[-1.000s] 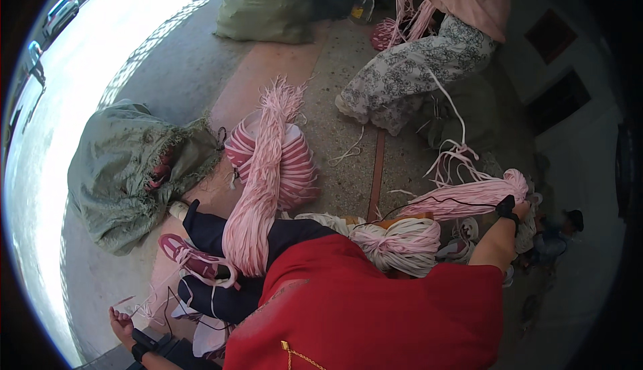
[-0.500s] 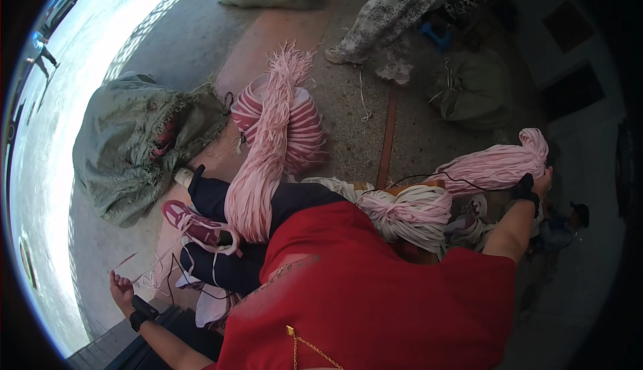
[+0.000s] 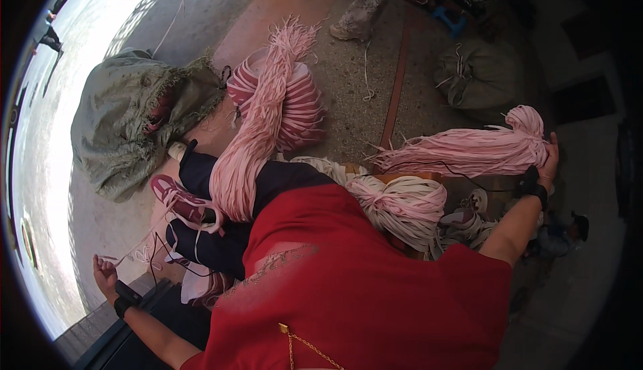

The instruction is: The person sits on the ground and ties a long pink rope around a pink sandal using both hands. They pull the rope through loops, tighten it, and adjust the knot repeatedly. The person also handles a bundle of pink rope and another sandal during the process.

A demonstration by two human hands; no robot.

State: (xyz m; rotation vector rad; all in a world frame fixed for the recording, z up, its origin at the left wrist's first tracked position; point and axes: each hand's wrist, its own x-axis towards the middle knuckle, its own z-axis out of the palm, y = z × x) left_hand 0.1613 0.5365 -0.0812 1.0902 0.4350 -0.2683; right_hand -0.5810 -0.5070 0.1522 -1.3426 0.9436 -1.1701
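Left grip (image 3: 106, 277) pinches a thin pink lace (image 3: 118, 261), arm held out, probably for tension; lace runs up-right from there toward the maroon shoe (image 3: 179, 199). Right grip (image 3: 548, 161) is at the looped end of a pink bundle (image 3: 469, 150); can't tell whether fingers close. Between both grips, a draped bundle (image 3: 236, 183) crosses the thigh (image 3: 291, 179), likely for support.

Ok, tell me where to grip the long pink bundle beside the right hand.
Probably best to grip the long pink bundle at its gathered, looped end, coming from the right, where the right hand is. There the strands draw together compactly, giving something firm to close on; the opposite end fans into loose tips that could slip apart.
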